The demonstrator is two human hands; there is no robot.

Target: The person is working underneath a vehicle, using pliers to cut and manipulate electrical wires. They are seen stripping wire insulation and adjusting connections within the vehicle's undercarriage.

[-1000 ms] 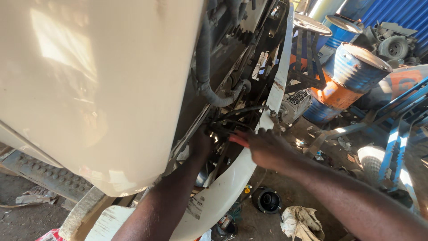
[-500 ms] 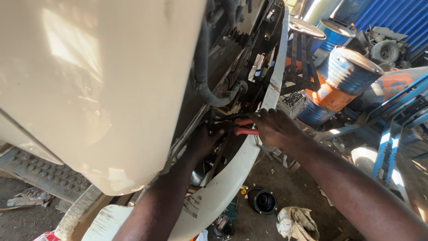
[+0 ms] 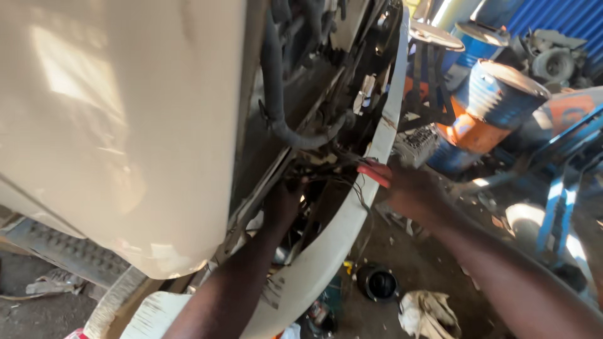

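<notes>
Rag [image 3: 428,312] and black round cap [image 3: 378,282] lie on the dirt floor, nearest the camera. Left hand [image 3: 284,204] is pushed into the tight gap between cream body panel [image 3: 125,125] and white bumper [image 3: 352,220], among dark wires [image 3: 326,179]; its grip cannot be told. Right hand [image 3: 405,188] rests on the bumper's outer edge, fingers extended, gripping nothing, wires just left of it. Black hose [image 3: 282,119] curves above. Blue-and-orange drums [image 3: 490,107] stand behind, open floor between.
</notes>
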